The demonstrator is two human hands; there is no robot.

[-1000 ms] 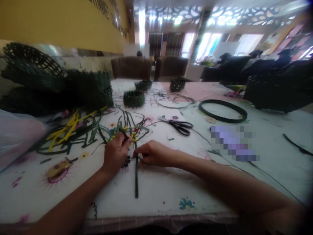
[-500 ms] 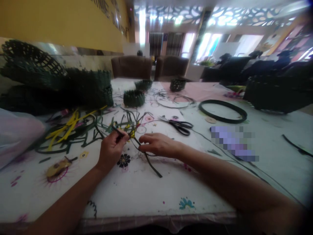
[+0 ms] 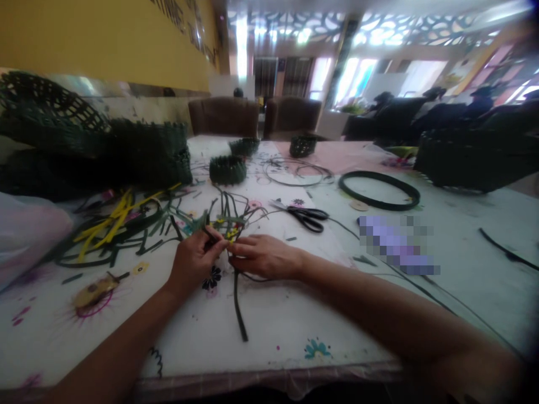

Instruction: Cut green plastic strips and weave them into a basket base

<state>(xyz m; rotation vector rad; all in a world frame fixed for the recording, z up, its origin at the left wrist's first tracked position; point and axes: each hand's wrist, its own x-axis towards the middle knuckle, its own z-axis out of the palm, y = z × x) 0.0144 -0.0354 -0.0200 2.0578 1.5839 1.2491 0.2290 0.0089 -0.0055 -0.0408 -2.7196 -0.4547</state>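
Note:
My left hand (image 3: 196, 256) is closed in a pinch on the near edge of a small piece of weaving (image 3: 229, 221) made of dark green and yellow strips. Loose green strip ends fan out from its far side. My right hand (image 3: 267, 257) has its fingertips pressed together at the same edge, touching the left fingertips; what lies between them is mostly hidden. A dark green strip (image 3: 239, 306) runs down from under the right fingers towards the table's front edge. Just beyond the right hand lie black-handled scissors (image 3: 309, 219), blades pointing left.
Yellow strips (image 3: 112, 221) and tangled green strips (image 3: 147, 235) lie left. Dark green baskets (image 3: 151, 151) are stacked behind them, with small baskets (image 3: 228, 170) farther back. A dark hoop (image 3: 381, 191), a blurred-out purple item (image 3: 393, 244) and a large basket (image 3: 475, 160) are right.
My right hand has moved left, up against my left hand, and its fingers have closed at the weaving. The hanging strip has swung left and nearer to me.

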